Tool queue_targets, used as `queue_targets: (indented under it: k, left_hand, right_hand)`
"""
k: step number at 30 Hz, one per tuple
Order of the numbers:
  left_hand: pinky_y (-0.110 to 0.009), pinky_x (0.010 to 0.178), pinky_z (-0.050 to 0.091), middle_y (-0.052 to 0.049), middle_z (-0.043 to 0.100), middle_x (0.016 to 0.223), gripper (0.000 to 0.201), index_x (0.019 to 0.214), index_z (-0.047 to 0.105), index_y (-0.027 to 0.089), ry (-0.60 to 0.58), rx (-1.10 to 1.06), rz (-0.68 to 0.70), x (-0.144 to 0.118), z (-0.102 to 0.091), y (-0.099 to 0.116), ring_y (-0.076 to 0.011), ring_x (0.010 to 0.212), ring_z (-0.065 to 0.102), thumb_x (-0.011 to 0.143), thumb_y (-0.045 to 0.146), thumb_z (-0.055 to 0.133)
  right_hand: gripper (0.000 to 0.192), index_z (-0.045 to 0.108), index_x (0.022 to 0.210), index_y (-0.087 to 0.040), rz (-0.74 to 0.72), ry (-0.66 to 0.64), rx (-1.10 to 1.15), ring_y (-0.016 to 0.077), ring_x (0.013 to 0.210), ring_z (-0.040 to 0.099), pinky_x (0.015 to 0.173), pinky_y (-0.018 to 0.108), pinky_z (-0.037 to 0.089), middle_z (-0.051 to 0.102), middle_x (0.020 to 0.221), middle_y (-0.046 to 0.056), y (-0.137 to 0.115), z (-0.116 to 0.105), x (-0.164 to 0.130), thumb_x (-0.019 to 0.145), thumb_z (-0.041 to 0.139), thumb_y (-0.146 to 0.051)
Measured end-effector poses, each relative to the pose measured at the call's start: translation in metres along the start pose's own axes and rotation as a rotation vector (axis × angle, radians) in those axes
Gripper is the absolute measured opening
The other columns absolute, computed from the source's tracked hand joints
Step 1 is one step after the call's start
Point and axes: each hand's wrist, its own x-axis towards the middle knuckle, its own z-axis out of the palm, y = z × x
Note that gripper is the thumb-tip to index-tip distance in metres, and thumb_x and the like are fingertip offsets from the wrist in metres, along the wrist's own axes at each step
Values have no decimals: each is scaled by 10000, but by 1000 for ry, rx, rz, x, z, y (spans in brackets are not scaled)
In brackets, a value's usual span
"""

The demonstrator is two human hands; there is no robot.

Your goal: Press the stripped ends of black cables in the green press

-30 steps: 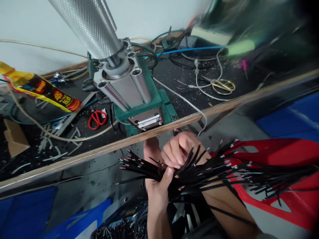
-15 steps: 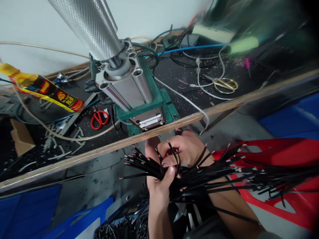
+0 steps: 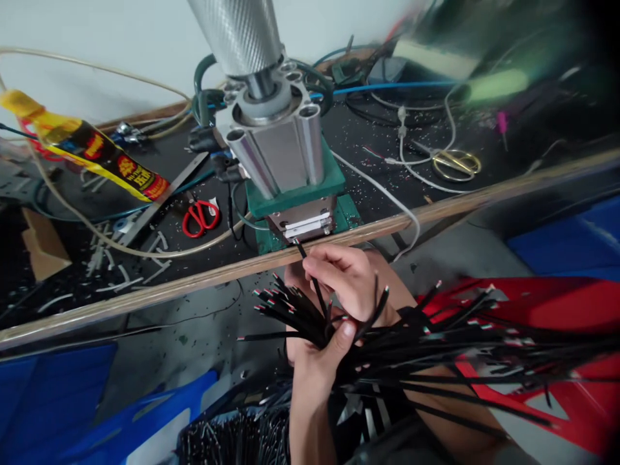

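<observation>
My left hand is closed around a bundle of black cables, its thumb lying across the top. The cable ends show small red, green and white wire tips. Between thumb and fingers my right hand pinches one black cable drawn up from the bundle. That cable's tip is right at the white-edged slot of the press; whether it is inside the slot I cannot tell. The press has a metal cylinder body on a green base and stands at the bench's front edge.
Red scissors, a yellow-labelled bottle and cut sleeve scraps lie left of the press. Gold-handled scissors and white cords are on the right. A red stool carries more cables. Below stands a container of black cables.
My right hand has moved up and forward from the bundle, bringing one cable's end to the press. My left hand keeps hold of the bundle. The view has shifted slightly.
</observation>
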Motion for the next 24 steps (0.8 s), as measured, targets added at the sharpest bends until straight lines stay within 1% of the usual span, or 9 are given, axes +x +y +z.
queue_targets:
  k: [4, 8, 10, 12, 13, 16, 18, 21, 24]
  left_hand:
    - [-323, 658, 656, -13, 800, 804, 474, 1084, 775, 195, -40, -27, -42, 5, 0, 8, -195, 650, 754, 761, 432, 1029]
    - [-283, 638, 636, 0, 755, 700, 356, 843, 756, 189, -72, -33, -27, 13, -1, 17, -166, 619, 717, 805, 444, 1002]
    - [-286, 630, 632, -4, 741, 681, 341, 809, 758, 190, -106, -55, -23, 15, -2, 18, -168, 608, 709, 835, 449, 979]
    - [-299, 639, 639, -9, 767, 731, 298, 956, 820, 204, -112, -75, -22, 16, -3, 17, -182, 630, 730, 846, 434, 974]
    - [-302, 632, 639, -7, 781, 759, 356, 1092, 838, 219, -110, -84, -19, 16, -4, 17, -188, 635, 739, 840, 428, 979]
    - [-303, 632, 643, 2, 809, 831, 732, 1490, 721, 277, -93, -107, -3, 15, -3, 17, -193, 654, 759, 824, 397, 999]
    - [-291, 630, 640, 11, 805, 822, 823, 1578, 651, 296, -102, -121, 6, 15, -2, 17, -183, 654, 754, 835, 385, 994]
    - [-270, 628, 632, 15, 788, 779, 653, 1452, 738, 271, -128, -124, 20, 15, 0, 19, -162, 649, 730, 857, 381, 982]
    - [-256, 640, 623, -2, 781, 766, 281, 1064, 839, 218, -132, -103, 50, 15, 1, 21, -147, 655, 714, 873, 379, 969]
  right_hand:
    - [457, 670, 753, -235, -142, 96, -152, 153, 587, 503, 548, 268, 416, 557, 627, -19, 6, 2, 5, 1024, 714, -600]
    - [477, 689, 753, -230, -119, 84, -195, 176, 689, 612, 637, 281, 493, 710, 758, 33, -2, 6, 9, 1063, 662, -591]
    - [456, 711, 758, -223, -137, 111, -207, 172, 689, 616, 654, 278, 502, 744, 773, 41, -4, 9, 13, 1061, 671, -562]
    - [467, 705, 733, -217, -170, 152, -224, 157, 652, 590, 639, 268, 486, 750, 741, 32, -4, 11, 17, 1057, 678, -552]
    - [476, 697, 719, -214, -183, 173, -228, 151, 643, 587, 636, 263, 481, 750, 725, 27, -4, 12, 18, 1058, 679, -548]
    - [468, 677, 700, -205, -150, 186, -216, 150, 665, 628, 651, 253, 493, 752, 698, 20, -4, 14, 20, 1046, 709, -518]
    - [446, 656, 705, -205, -110, 177, -187, 153, 694, 663, 657, 245, 504, 746, 695, 15, -7, 15, 18, 1051, 715, -480]
    - [450, 617, 708, -204, -89, 176, -143, 150, 713, 688, 650, 235, 505, 731, 712, 10, -12, 18, 16, 1071, 699, -456]
    - [470, 597, 681, -195, -85, 177, -98, 144, 707, 705, 673, 229, 510, 693, 678, -2, -13, 19, 17, 1047, 750, -448]
